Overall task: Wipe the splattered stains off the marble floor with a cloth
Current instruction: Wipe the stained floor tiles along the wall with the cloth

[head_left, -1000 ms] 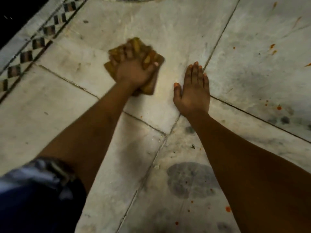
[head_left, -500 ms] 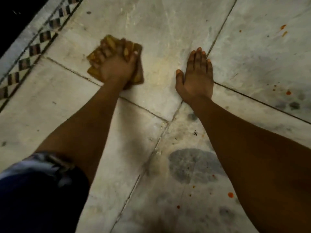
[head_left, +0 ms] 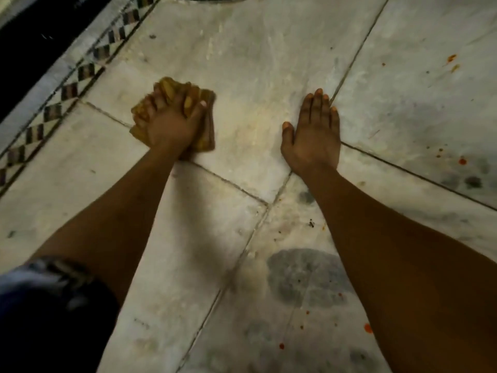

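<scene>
The cloth (head_left: 172, 114), judged soft and light, is bunched under the left hand (head_left: 169, 125), fingers curled over it. The right hand (head_left: 312, 135) is laid flat, holding nothing, on the floor (head_left: 255, 76); red stains (head_left: 462, 160) lie right of it.

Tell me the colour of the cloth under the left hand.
Mustard yellow with brownish patches, the cloth is bunched under the left hand; the head view shows it.

Pale marble floor (head_left: 255, 63) slabs meet at dark grout lines (head_left: 228, 181), their surface dull and smudged under dim, warm light. A checkered inlay border (head_left: 68, 90) runs diagonally along the upper left, with a black strip (head_left: 32, 49) beyond it.
</scene>
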The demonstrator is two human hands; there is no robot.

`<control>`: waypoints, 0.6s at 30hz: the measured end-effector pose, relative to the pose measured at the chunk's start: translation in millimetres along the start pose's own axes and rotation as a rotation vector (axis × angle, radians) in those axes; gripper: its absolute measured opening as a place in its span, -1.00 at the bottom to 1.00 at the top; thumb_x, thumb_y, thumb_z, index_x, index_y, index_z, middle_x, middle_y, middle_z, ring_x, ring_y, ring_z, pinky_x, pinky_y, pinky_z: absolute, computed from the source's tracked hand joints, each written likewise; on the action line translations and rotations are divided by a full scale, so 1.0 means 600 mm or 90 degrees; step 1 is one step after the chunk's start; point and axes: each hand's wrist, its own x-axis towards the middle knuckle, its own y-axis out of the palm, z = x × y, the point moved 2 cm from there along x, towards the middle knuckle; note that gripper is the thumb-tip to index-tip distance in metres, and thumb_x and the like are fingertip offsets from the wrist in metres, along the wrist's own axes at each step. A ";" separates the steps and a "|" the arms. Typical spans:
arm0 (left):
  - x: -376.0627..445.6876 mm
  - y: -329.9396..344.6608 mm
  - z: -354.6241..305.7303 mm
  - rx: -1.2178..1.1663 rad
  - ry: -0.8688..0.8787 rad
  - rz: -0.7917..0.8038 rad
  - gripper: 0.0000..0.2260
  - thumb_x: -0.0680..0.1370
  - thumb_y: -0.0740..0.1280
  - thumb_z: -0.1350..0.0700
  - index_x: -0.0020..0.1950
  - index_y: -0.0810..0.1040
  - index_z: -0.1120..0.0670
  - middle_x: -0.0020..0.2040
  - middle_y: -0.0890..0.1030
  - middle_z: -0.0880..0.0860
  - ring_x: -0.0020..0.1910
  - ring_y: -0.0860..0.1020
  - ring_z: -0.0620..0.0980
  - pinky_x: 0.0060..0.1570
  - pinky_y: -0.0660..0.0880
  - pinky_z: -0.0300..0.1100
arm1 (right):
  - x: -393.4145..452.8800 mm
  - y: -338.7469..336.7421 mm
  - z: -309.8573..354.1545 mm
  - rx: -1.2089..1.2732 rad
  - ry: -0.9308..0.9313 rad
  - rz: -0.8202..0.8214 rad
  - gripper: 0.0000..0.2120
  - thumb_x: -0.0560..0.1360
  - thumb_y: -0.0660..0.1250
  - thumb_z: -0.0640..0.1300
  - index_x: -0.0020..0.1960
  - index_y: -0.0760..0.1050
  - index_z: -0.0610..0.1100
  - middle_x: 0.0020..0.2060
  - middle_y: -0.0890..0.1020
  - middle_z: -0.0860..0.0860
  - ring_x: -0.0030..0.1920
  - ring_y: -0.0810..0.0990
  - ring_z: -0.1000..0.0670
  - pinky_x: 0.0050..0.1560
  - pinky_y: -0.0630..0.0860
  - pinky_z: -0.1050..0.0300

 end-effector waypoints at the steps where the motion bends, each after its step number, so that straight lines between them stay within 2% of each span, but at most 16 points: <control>1: 0.021 0.003 -0.023 -0.005 -0.012 0.006 -0.44 0.55 0.03 -0.30 0.51 0.08 -0.17 0.56 -0.03 0.15 0.50 -0.04 0.26 0.41 -0.16 0.28 | -0.001 0.000 0.000 -0.001 -0.001 0.001 -0.38 0.61 -0.05 0.06 0.52 -0.12 -0.26 0.53 -0.06 -0.20 0.53 -0.10 -0.12 0.48 -0.19 0.01; 3: 0.041 0.011 -0.083 -0.016 0.010 0.014 -0.43 0.54 0.03 -0.32 0.51 0.10 -0.17 0.55 -0.01 0.15 0.50 -0.02 0.26 0.42 -0.14 0.28 | -0.004 0.001 0.002 0.003 -0.004 0.005 -0.39 0.61 -0.06 0.05 0.53 -0.12 -0.26 0.53 -0.07 -0.19 0.53 -0.11 -0.11 0.48 -0.20 0.01; 6: 0.009 0.031 -0.164 0.017 0.142 0.021 -0.46 0.53 0.03 -0.33 0.49 0.12 -0.21 0.56 0.02 0.10 0.51 0.00 0.20 0.42 -0.13 0.26 | -0.003 -0.001 0.002 0.011 -0.004 -0.004 -0.42 0.62 -0.06 0.00 0.53 -0.09 -0.27 0.52 -0.05 -0.21 0.53 -0.10 -0.11 0.48 -0.19 0.03; 8: -0.040 0.043 -0.175 0.040 0.213 0.025 -0.47 0.52 -0.01 -0.34 0.48 0.14 -0.25 0.56 0.05 0.07 0.52 0.00 0.17 0.40 -0.13 0.24 | -0.002 -0.005 -0.001 0.039 0.014 -0.013 -0.43 0.62 -0.05 -0.02 0.52 -0.05 -0.28 0.52 -0.02 -0.21 0.53 -0.07 -0.12 0.48 -0.17 0.03; 10: -0.085 0.036 -0.146 0.060 0.299 0.017 -0.44 0.47 -0.07 -0.38 0.45 0.16 -0.29 0.55 0.10 0.06 0.52 0.03 0.14 0.40 -0.09 0.21 | -0.003 -0.009 -0.001 0.062 0.020 -0.015 -0.44 0.62 -0.05 -0.02 0.52 -0.04 -0.28 0.52 0.00 -0.21 0.53 -0.06 -0.11 0.48 -0.16 0.04; 14: -0.096 0.007 -0.024 0.077 0.557 0.049 -0.42 0.46 -0.07 -0.42 0.44 0.19 -0.28 0.51 0.21 0.08 0.49 0.14 0.11 0.36 0.04 0.09 | -0.002 -0.004 -0.002 0.042 0.023 0.013 -0.43 0.63 -0.08 0.00 0.52 -0.10 -0.28 0.52 -0.06 -0.20 0.53 -0.11 -0.10 0.48 -0.19 0.04; 15: -0.083 -0.002 0.002 0.080 0.549 0.047 -0.42 0.46 -0.08 -0.43 0.44 0.17 -0.27 0.51 0.23 0.10 0.48 0.16 0.11 0.35 0.06 0.07 | -0.004 -0.003 -0.003 0.031 0.024 0.022 -0.42 0.63 -0.08 0.01 0.52 -0.12 -0.28 0.52 -0.08 -0.20 0.53 -0.12 -0.10 0.48 -0.20 0.04; 16: -0.064 -0.009 0.018 0.072 0.490 0.033 -0.41 0.46 -0.06 -0.42 0.44 0.15 -0.26 0.51 0.21 0.11 0.48 0.16 0.12 0.35 0.05 0.07 | -0.004 -0.003 -0.003 0.025 0.024 0.032 -0.42 0.63 -0.09 0.02 0.52 -0.14 -0.28 0.52 -0.09 -0.21 0.53 -0.14 -0.11 0.48 -0.21 0.04; 18: -0.030 -0.012 0.020 0.037 0.285 0.016 -0.41 0.48 0.00 -0.36 0.48 0.13 -0.22 0.54 0.13 0.12 0.50 0.09 0.16 0.40 -0.03 0.11 | -0.002 -0.008 -0.004 0.037 0.025 0.063 -0.41 0.64 -0.10 0.04 0.52 -0.16 -0.28 0.52 -0.13 -0.20 0.52 -0.17 -0.10 0.48 -0.24 0.05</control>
